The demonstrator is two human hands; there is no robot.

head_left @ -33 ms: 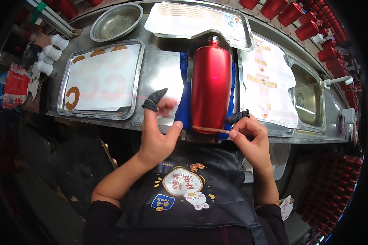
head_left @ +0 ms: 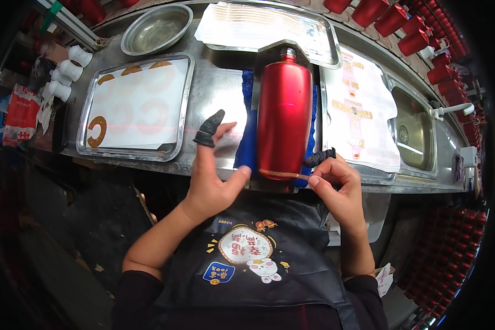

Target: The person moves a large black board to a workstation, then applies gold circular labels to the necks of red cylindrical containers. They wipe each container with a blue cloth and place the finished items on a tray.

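A glossy red bottle (head_left: 284,118) lies on a blue cloth (head_left: 246,148), its dark threaded neck pointing away from me and its base near the counter's front edge. A narrow gold-brown strip (head_left: 280,174) runs across the bottle close to the base. The strip's right end is pinched between the thumb and fingers of my right hand (head_left: 341,184), which wears a black finger cover. Left of the bottle, my left hand (head_left: 210,184) is raised with fingers apart and nothing in it. Its index finger also has a black cover, and its thumb tip comes close to the cloth.
A tray (head_left: 185,104) with wet-looking white paper and gold-brown C-shaped pieces stands left. Behind are a metal bowl (head_left: 157,30) and a tray (head_left: 330,41) of layered sheets. Printed sheets (head_left: 363,126) lie right, beside a sink (head_left: 412,132). Several red bottles (head_left: 368,11) line the back.
My left hand has shifted slightly right, its thumb nearer the bottle and its covered index finger a little higher. The right hand, strip and bottle look unmoved.
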